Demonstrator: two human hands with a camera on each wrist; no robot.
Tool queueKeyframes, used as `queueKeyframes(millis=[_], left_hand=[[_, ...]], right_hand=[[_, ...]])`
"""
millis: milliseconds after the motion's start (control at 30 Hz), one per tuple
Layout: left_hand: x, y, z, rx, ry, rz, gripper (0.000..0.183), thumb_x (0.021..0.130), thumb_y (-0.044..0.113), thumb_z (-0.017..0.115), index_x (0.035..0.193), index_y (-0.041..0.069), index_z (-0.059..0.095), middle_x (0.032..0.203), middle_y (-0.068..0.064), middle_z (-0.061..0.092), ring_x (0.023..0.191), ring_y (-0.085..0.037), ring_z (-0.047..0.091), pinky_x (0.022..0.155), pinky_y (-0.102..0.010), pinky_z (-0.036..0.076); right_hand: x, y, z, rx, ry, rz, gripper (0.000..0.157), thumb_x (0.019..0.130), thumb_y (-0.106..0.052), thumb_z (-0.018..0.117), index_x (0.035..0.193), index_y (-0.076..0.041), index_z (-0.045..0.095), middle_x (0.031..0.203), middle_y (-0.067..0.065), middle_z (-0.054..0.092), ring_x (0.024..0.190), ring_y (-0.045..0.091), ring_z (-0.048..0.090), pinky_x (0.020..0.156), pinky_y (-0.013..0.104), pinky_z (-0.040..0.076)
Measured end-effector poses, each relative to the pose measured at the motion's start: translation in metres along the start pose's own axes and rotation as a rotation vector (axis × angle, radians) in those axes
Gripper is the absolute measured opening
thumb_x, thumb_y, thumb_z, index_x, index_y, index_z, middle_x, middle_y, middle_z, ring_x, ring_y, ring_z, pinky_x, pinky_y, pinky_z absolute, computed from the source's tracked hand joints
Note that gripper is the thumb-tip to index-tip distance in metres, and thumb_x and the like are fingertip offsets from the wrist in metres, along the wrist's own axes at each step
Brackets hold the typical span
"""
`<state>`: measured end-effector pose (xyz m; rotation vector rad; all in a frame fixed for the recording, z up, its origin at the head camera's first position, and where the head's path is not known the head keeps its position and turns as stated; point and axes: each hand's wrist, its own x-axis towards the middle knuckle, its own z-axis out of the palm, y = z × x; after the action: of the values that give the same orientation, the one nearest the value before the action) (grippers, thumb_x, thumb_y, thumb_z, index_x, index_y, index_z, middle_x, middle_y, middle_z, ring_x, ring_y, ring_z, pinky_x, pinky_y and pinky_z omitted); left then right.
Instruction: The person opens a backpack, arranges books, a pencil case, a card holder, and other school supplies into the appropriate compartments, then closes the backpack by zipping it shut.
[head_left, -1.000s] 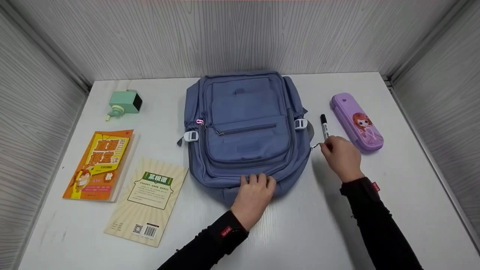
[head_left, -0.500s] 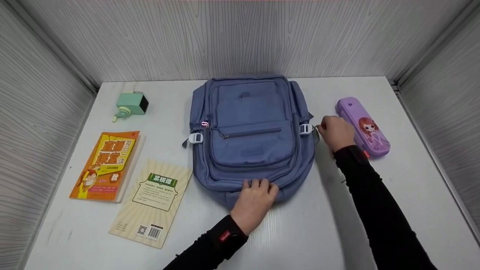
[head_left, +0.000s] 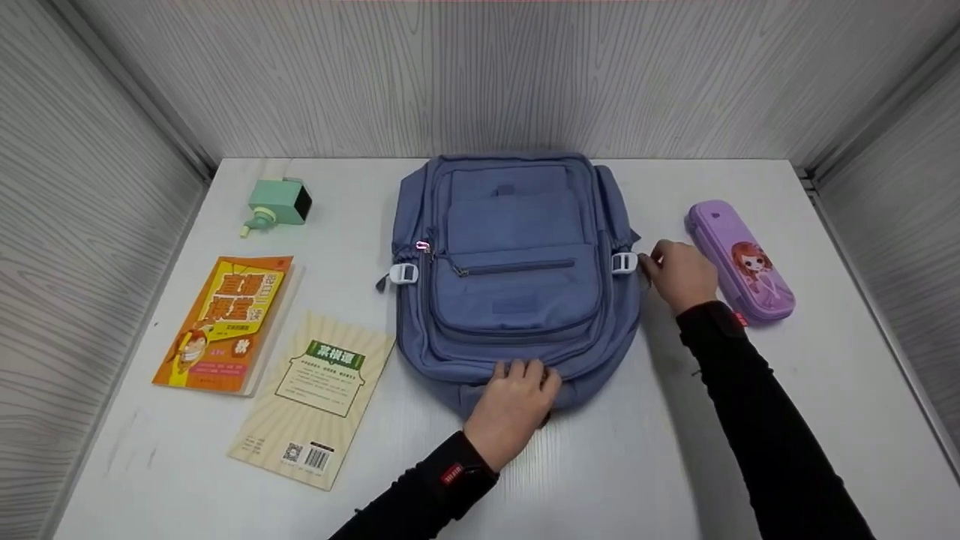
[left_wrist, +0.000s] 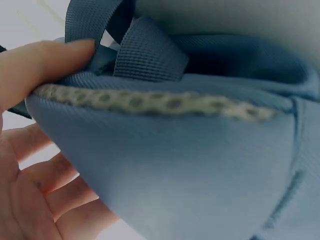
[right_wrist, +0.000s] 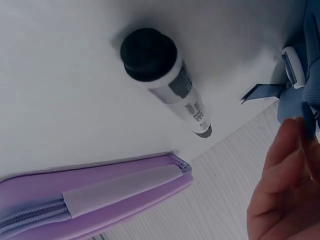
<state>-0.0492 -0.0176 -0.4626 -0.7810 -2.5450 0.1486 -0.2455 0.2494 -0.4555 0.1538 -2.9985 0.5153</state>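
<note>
A blue backpack [head_left: 512, 225] lies front side up on the white table. My left hand [head_left: 511, 409] grips its near edge; in the left wrist view the thumb [left_wrist: 70, 55] lies over a speckled trim strip [left_wrist: 155, 102], the fingers on the other side of the fabric. My right hand [head_left: 682, 276] is at the backpack's right side, next to the white buckle [head_left: 624, 263]. Its thumb and forefinger pinch a small blue tab [right_wrist: 308, 120] that looks like a zip pull. A black-capped marker [right_wrist: 175, 85] lies close by, hidden by the right hand in the head view.
Right of that hand lies a purple pencil case [head_left: 739, 262]. To the left are an orange book [head_left: 223, 326], a cream book [head_left: 313, 401] whose corner meets the backpack, and a green pencil sharpener [head_left: 277, 202]. Grey wood-grain walls [head_left: 495, 75] bound the table.
My right hand has moved away from me along the backpack's right side, up to the buckle, covering the marker. My left hand keeps its grip. The whole view has shifted slightly.
</note>
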Motion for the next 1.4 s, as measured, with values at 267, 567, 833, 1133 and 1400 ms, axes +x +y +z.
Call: queueKeyframes(millis=[267,567,833,1133,1400], left_hand=[[-0.017,-0.032,-0.016,-0.238,-0.069,-0.078,0.063,0.081,0.04,0.08,0.132,0.01,0.061,0.121,-0.009,0.068,0.107,-0.022,0.068,0.091,-0.033,0.058],[-0.097,-0.12,-0.023,-0.188,-0.086,-0.539,0.05,0.083,0.023,0.079,0.122,-0.004,0.063,0.118,-0.024,0.067,0.102,-0.04,0.066,0.087,-0.049,0.057],[-0.179,-0.183,-0.033,-0.285,-0.565,-0.962,0.05,0.092,0.025,0.068,0.11,-0.021,0.056,0.1,-0.036,0.056,0.086,-0.048,0.057,0.068,-0.056,0.053],[-0.196,-0.182,-0.026,-0.387,-0.672,-0.993,0.059,0.093,0.031,0.067,0.116,-0.021,0.05,0.106,-0.04,0.053,0.088,-0.048,0.058,0.067,-0.055,0.054],[-0.197,-0.184,-0.024,-0.383,-0.674,-1.058,0.065,0.086,0.034,0.076,0.108,-0.021,0.049,0.093,-0.035,0.048,0.084,-0.045,0.05,0.065,-0.053,0.05]], right_hand=[[-0.038,-0.023,-0.015,0.046,0.111,-0.166,0.028,0.095,-0.019,0.064,0.114,0.001,0.065,0.1,0.024,0.066,0.084,0.039,0.064,0.07,0.053,0.05],[-0.102,-0.057,-0.015,0.061,0.154,-0.608,0.031,0.084,-0.018,0.079,0.11,-0.005,0.069,0.1,0.014,0.067,0.089,0.03,0.062,0.075,0.045,0.051],[-0.124,-0.071,-0.006,0.018,0.103,-0.728,0.043,0.08,-0.027,0.082,0.116,-0.011,0.068,0.112,0.01,0.067,0.103,0.029,0.062,0.084,0.048,0.052],[-0.128,-0.072,-0.002,0.017,0.083,-0.707,0.038,0.081,-0.026,0.081,0.114,-0.012,0.069,0.11,0.008,0.068,0.102,0.028,0.063,0.084,0.047,0.05],[-0.129,-0.074,0.003,0.024,0.082,-0.702,0.037,0.081,-0.026,0.081,0.113,-0.011,0.069,0.108,0.008,0.069,0.1,0.028,0.063,0.084,0.046,0.051]])
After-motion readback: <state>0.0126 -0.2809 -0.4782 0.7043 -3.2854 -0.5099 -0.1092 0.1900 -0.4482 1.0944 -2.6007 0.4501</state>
